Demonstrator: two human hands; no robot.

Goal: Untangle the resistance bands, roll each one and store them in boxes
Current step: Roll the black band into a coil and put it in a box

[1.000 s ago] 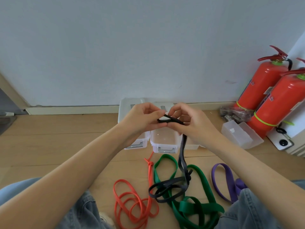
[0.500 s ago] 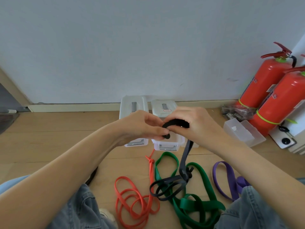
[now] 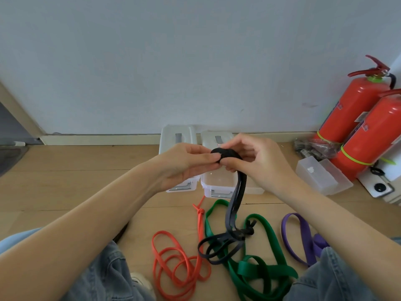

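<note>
A black resistance band [image 3: 234, 205] is partly rolled into a small coil held up between both hands. My left hand [image 3: 184, 164] pinches the coil's left side with thumb and fingertips. My right hand [image 3: 258, 161] curls round its right side. The band's loose tail hangs down to the floor and lies looped over a green band [image 3: 269, 270]. An orange band [image 3: 173, 266] lies in loops to the left, a purple band [image 3: 301, 237] to the right. Clear plastic boxes [image 3: 219, 190] stand on the floor behind my hands, partly hidden by them.
Two red fire extinguishers [image 3: 364, 127] stand against the wall at the right, with a clear open box [image 3: 319, 174] in front of them. White wall and skirting run behind the boxes. My jeans-clad knees [image 3: 104, 270] frame the bands on the wooden floor.
The black band's held end has gone from a flat fold to a thicker rolled coil. More of the tail has been wound up, so the hanging part is shorter.
</note>
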